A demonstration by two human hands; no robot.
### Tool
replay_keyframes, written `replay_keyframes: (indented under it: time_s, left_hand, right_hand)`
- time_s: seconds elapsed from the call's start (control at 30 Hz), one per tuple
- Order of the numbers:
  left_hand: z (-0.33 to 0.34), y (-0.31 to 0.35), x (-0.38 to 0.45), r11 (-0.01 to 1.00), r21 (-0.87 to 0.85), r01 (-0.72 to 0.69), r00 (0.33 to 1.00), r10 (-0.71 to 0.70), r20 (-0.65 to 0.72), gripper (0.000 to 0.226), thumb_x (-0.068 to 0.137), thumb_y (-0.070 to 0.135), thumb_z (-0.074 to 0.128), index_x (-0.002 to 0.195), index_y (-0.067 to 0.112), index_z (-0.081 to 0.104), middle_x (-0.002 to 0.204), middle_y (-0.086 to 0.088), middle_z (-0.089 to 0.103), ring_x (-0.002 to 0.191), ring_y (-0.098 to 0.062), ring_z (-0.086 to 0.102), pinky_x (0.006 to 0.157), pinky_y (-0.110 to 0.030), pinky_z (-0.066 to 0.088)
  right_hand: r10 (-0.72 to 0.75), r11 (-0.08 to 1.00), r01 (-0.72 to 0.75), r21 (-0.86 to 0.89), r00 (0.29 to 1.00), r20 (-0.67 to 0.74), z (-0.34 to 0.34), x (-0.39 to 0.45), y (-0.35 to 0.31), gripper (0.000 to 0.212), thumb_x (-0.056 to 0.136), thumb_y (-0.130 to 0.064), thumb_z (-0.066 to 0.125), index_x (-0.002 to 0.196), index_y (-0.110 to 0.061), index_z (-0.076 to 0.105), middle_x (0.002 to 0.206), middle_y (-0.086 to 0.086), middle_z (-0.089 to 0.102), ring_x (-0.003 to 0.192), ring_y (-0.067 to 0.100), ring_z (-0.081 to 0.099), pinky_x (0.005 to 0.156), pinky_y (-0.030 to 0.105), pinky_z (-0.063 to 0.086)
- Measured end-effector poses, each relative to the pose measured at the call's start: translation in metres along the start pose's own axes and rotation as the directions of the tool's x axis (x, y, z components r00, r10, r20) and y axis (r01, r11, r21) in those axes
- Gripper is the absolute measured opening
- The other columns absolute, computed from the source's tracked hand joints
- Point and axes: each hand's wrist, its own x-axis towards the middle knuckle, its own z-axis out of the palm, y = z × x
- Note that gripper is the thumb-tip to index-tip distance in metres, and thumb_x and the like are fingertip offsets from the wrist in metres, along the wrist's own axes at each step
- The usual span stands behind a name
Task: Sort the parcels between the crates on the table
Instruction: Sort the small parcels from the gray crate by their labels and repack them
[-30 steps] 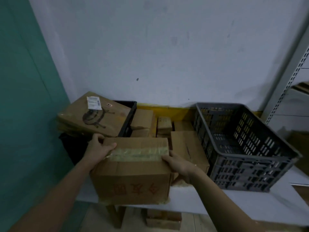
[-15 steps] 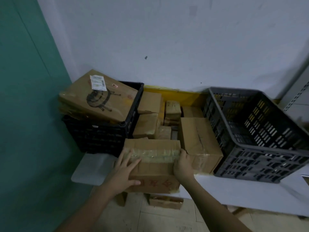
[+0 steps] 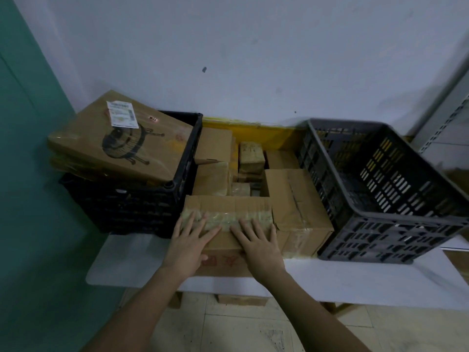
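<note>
A taped cardboard box with red characters (image 3: 225,207) stands on the white table (image 3: 355,280) between the two crates. My left hand (image 3: 189,241) and my right hand (image 3: 258,246) lie flat on its top near edge, fingers spread, gripping nothing. To the left a black crate (image 3: 142,204) holds flat brown parcels, the top one (image 3: 119,146) labelled and tilted above the rim. The grey crate (image 3: 396,224) on the right looks empty. Behind and beside the box lie several smaller cardboard parcels (image 3: 250,158) and a larger one (image 3: 297,201).
A white wall runs behind the table and a teal wall stands to the left. A metal shelf upright (image 3: 446,123) rises at the far right. Below the table a small box (image 3: 241,299) sits on the tiled floor.
The box was held up at its sides; it now rests on the table between the crates. Both hands have let go and moved onto its top, palms flat.
</note>
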Motion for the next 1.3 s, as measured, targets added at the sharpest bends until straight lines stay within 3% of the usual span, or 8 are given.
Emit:
replay_keyframes:
  time_s: [0.23, 0.33, 0.43, 0.53, 0.63, 0.83, 1.13, 1.3]
  left_hand:
    - [0.003, -0.001, 0.003, 0.999, -0.038, 0.004, 1.0, -0.004, -0.001, 0.094, 0.092, 0.042, 0.062, 0.152, 0.045, -0.01, 0.165, -0.001, -0.015, 0.149, -0.029, -0.02, 0.117, -0.05, -0.016]
    - [-0.004, 0.0, 0.003, 0.999, -0.041, 0.001, 0.998, 0.001, 0.06, 0.093, 0.091, 0.045, 0.062, 0.154, 0.043, -0.007, 0.165, -0.001, -0.015, 0.15, -0.03, -0.02, 0.118, -0.051, -0.014]
    - [-0.021, -0.002, 0.007, 0.993, -0.115, -0.003, 0.979, 0.026, 0.201, 0.102, 0.08, 0.071, 0.059, 0.154, 0.043, -0.004, 0.165, 0.0, -0.016, 0.149, -0.029, -0.02, 0.12, -0.052, -0.01]
    - [-0.046, -0.001, 0.012, 0.964, -0.254, 0.074, 0.958, 0.003, 0.288, 0.106, 0.069, 0.093, 0.035, 0.155, 0.043, -0.001, 0.166, 0.001, -0.01, 0.151, -0.025, -0.014, 0.12, -0.05, -0.005]
    - [-0.065, 0.002, 0.013, 0.932, -0.349, 0.098, 0.978, -0.026, 0.206, 0.095, 0.074, 0.092, 0.019, 0.155, 0.044, 0.006, 0.166, 0.006, 0.0, 0.152, -0.02, -0.005, 0.121, -0.049, -0.001]
    - [-0.109, 0.001, 0.015, 0.907, -0.408, 0.108, 0.988, -0.052, 0.146, 0.083, 0.085, 0.083, 0.016, 0.155, 0.039, 0.016, 0.165, 0.009, 0.011, 0.152, -0.018, 0.002, 0.122, -0.051, 0.002]
    - [-0.171, -0.026, 0.049, 0.912, -0.398, 0.105, 0.993, -0.12, -0.012, 0.071, 0.092, 0.076, 0.02, 0.153, 0.04, 0.023, 0.161, 0.009, 0.024, 0.15, -0.018, 0.013, 0.12, -0.051, 0.015]
    - [-0.172, -0.044, 0.088, 0.902, -0.411, 0.131, 0.987, -0.156, -0.027, 0.086, 0.081, 0.082, 0.011, 0.152, 0.037, 0.027, 0.16, 0.008, 0.027, 0.149, -0.018, 0.016, 0.119, -0.051, 0.018]
  right_hand:
    - [-0.001, 1.0, 0.001, 0.016, 1.0, 0.004, 0.002, 0.001, -0.002, 0.084, 0.098, -0.03, 0.054, 0.155, -0.036, -0.007, 0.166, -0.001, -0.01, 0.152, 0.028, -0.014, 0.112, 0.062, -0.015]
    - [-0.021, 0.998, 0.02, 0.052, 0.999, 0.031, -0.003, 0.001, -0.001, 0.078, 0.099, -0.044, 0.048, 0.156, -0.035, -0.004, 0.166, -0.002, -0.008, 0.152, 0.027, -0.012, 0.112, 0.061, -0.016]
    - [-0.033, 0.987, 0.01, 0.163, 0.99, 0.139, -0.014, 0.008, 0.002, 0.079, 0.094, -0.064, 0.042, 0.156, -0.037, 0.002, 0.166, -0.005, -0.006, 0.152, 0.025, -0.009, 0.114, 0.064, -0.01]
    - [0.006, 0.94, -0.049, 0.338, 0.992, 0.127, -0.036, 0.016, 0.009, 0.071, 0.095, -0.065, 0.038, 0.155, -0.039, 0.012, 0.165, -0.007, 0.009, 0.152, 0.022, 0.007, 0.119, 0.059, 0.007]
    - [0.037, 0.918, -0.057, 0.392, 0.998, 0.059, -0.062, 0.019, 0.016, 0.061, 0.097, -0.061, 0.037, 0.152, -0.036, 0.028, 0.16, -0.003, 0.028, 0.145, 0.025, 0.028, 0.114, 0.046, 0.029]
    - [0.042, 0.907, -0.049, 0.419, 0.999, 0.026, -0.093, 0.02, 0.022, 0.058, 0.095, -0.066, 0.035, 0.143, -0.036, 0.044, 0.148, -0.003, 0.047, 0.13, 0.019, 0.046, 0.101, 0.036, 0.044]
    - [0.063, 0.901, -0.044, 0.432, 0.998, -0.028, -0.164, 0.062, 0.03, 0.047, 0.098, -0.058, 0.04, 0.123, -0.026, 0.062, 0.116, -0.002, 0.068, 0.095, 0.016, 0.064, 0.082, 0.037, 0.056]
    - [0.065, 0.881, -0.045, 0.472, 0.997, -0.028, -0.171, 0.111, 0.045, 0.048, 0.097, -0.057, 0.043, 0.129, -0.024, 0.058, 0.117, -0.002, 0.068, 0.096, 0.012, 0.064, 0.084, 0.035, 0.056]
